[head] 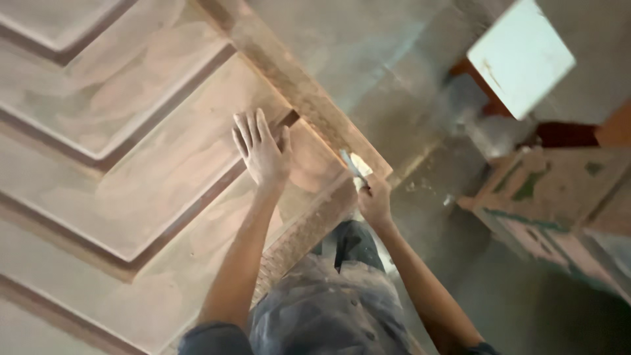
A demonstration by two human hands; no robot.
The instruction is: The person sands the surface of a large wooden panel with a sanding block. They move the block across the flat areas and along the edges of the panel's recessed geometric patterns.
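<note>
Head view: right hand (374,202) has its grip closed round a small flat-bladed scraper or putty knife (355,165), pale filler on the blade, tip pressed at the outer edge of a big brown wooden panelled door (131,171), near the end of its frame rail. Blur hides the handle, so exact finger placement is unclear. Left hand (261,152) holds nothing: fingers spread, palm flat on a raised door panel just beside the rail, steadying.

Door lies tilted across the frame, w/ recessed panels running toward the left edge of the view. Past its edge: grey concrete floor (394,79), a white square board (520,56) on a reddish support, and a paint-stained wooden crate (559,190) at right.

Risks, as I judge them:
- Blade sits right at the door edge; too much push and it could skid off, so the hand lurches fwd or the wood gets gouged.
- Filler could smear onto the panel face or drop to the floor.
- Body leans over the door; weight on the flat palm might shift it if support underneath is poor, which can't be seen.
</note>
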